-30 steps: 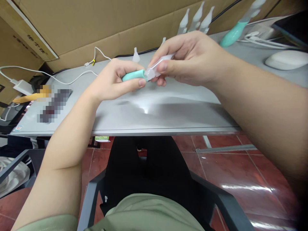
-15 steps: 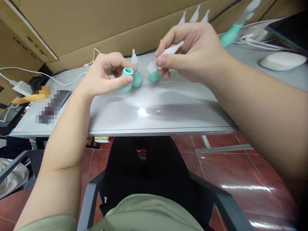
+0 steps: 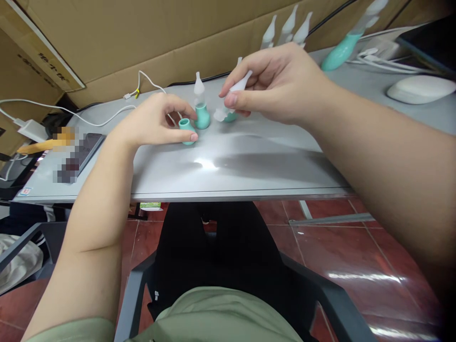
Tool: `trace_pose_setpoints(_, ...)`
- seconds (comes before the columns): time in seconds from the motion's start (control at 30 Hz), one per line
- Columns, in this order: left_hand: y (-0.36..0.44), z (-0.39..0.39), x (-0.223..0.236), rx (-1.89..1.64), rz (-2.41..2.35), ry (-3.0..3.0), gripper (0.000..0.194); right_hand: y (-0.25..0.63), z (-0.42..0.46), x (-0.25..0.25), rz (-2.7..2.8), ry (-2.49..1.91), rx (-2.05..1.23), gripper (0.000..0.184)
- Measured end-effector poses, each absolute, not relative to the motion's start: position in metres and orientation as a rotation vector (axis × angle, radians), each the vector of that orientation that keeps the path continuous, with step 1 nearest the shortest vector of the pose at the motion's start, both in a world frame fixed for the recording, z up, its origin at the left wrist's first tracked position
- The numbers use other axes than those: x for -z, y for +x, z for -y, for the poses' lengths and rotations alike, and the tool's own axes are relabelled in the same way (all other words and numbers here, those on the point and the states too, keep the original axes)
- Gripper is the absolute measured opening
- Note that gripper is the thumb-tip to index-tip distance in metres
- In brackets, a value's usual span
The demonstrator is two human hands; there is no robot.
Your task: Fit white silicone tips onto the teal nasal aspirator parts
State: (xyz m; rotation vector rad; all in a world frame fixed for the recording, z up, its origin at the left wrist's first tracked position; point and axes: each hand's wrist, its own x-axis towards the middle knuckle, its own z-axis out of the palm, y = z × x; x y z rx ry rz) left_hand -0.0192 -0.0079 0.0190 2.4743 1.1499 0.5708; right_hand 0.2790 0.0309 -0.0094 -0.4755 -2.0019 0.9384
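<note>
A teal rubber bulb [image 3: 185, 128] with an open top stands on the desk. My left hand [image 3: 153, 118] is spread around it, thumb along its front and fingers apart behind. Beside those fingertips, another teal bulb [image 3: 203, 117] carries a clear section and a white pointed tip [image 3: 199, 86], like a nasal aspirator. My right hand [image 3: 263, 90] pinches a nasal aspirator nozzle [image 3: 242, 81], white tip pointing up and right, clear end [image 3: 221, 114] down and left. Partly hidden behind that hand is a further teal bulb [image 3: 231, 117].
Several white-tipped aspirators [image 3: 270, 32] stand behind my right hand, and a longer teal one [image 3: 342, 51] leans farther right. A white mouse [image 3: 420, 89] lies at the right. On the left are a phone [image 3: 87, 147], a charger [image 3: 33, 130] and a white cable [image 3: 103, 124]. Cardboard [image 3: 142, 38] backs the desk.
My left hand has lowered the teal bulb onto the desk, and its fingers have spread. My right hand has shifted slightly left and tilted the nozzle more upright.
</note>
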Motion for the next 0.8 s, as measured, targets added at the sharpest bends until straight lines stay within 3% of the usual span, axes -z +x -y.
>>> trace_pose_setpoints(0.13, -0.013, 0.011, -0.016, -1.023, -1.015, 2.504, 0.048, 0.277, -0.027, 0.008, 1.98, -0.458, -0.944, 0.026)
trace_pose_setpoints(0.3, -0.001, 0.009, -0.003, -1.359, -0.782, 2.394, 0.033, 0.269, -0.022, 0.009, 1.915, -0.352, -1.004, 0.033)
trace_pose_setpoints(0.4, 0.006, 0.009, 0.004, -1.341, -0.76, 2.321, 0.049, 0.262, -0.018, 0.013, 1.897, -0.292, -0.96, 0.033)
trace_pose_setpoints(0.53, 0.012, 0.014, 0.005, -1.182, -1.028, 2.329, 0.069, 0.254, -0.013, 0.017, 1.841, -0.25, -0.993, 0.048)
trace_pose_setpoints(0.63, 0.012, 0.017, 0.002, -1.186, -1.121, 2.293, 0.061, 0.251, -0.011, 0.016, 1.812, -0.205, -1.064, 0.05)
trace_pose_setpoints(0.8, 0.008, 0.017, -0.002, -1.141, -1.123, 2.279, 0.057, 0.255, -0.012, 0.014, 1.832, -0.302, -1.02, 0.027)
